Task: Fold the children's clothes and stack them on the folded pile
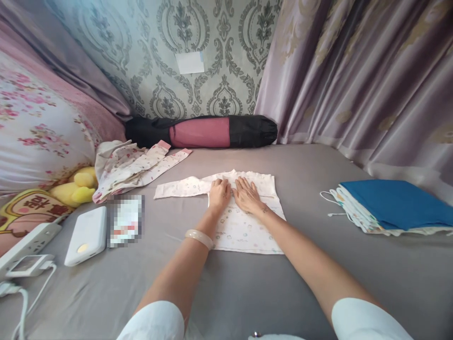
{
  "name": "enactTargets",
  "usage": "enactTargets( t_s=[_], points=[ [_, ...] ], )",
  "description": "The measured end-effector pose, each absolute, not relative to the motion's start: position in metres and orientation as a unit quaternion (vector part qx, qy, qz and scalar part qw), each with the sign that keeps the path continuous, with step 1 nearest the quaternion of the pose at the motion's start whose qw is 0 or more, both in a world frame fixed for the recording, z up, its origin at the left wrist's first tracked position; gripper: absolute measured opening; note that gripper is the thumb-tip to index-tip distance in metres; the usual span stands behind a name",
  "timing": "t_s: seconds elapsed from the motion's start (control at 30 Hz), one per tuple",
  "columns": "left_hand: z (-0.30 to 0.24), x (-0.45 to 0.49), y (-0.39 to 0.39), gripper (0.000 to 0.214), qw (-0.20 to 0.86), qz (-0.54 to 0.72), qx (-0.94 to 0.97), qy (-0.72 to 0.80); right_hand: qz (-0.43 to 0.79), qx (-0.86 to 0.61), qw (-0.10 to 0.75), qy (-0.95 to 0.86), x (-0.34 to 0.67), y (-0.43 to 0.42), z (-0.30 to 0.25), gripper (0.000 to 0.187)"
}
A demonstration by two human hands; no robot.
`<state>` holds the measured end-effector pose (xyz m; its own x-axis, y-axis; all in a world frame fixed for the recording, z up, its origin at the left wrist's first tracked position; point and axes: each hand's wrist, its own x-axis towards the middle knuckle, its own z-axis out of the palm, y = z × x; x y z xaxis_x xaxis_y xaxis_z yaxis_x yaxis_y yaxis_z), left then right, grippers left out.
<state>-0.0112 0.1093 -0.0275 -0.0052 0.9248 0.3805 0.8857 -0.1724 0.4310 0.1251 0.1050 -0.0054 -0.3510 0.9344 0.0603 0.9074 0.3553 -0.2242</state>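
Note:
A small white long-sleeved shirt (247,231) with a faint print lies on the grey sheet. Its left-hand sleeve (180,187) stretches out to the side, while the right-hand sleeve is folded across the upper body of the shirt. My left hand (221,194), with a pale bangle (199,238) on its wrist, presses on the upper left of the shirt, fingers slightly bent. Close beside it, my right hand (247,194) lies flat on the folded sleeve with its fingers stretched out. Neither hand lifts any cloth.
Floral clothing (130,165) lies crumpled at the back left. A white power bank (87,236), a blurred packet (124,221) and a power strip (31,241) are at left. A blue folded cloth stack (399,203) lies right. Against the wall rests a black-and-pink roll (200,132).

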Motion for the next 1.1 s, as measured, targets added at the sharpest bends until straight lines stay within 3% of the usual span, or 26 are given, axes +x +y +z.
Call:
enactTargets(
  t_s=[0.47, 0.87, 1.1],
  points=[
    [-0.022, -0.008, 0.105, 0.024, 0.027, 0.271, 0.695, 0.665, 0.029, -0.701, 0.068, -0.71, 0.171, 0.113, -0.013, 0.076],
    [-0.019, -0.006, 0.103, 0.024, 0.001, 0.25, 0.694, 0.676, 0.027, -0.702, 0.08, -0.707, 0.207, 0.118, -0.016, 0.069],
    [-0.02, 0.001, 0.099, 0.039, -0.061, 0.236, 0.773, 0.586, 0.006, -0.656, 0.069, -0.752, 0.205, 0.1, 0.0, 0.067]
  ],
)
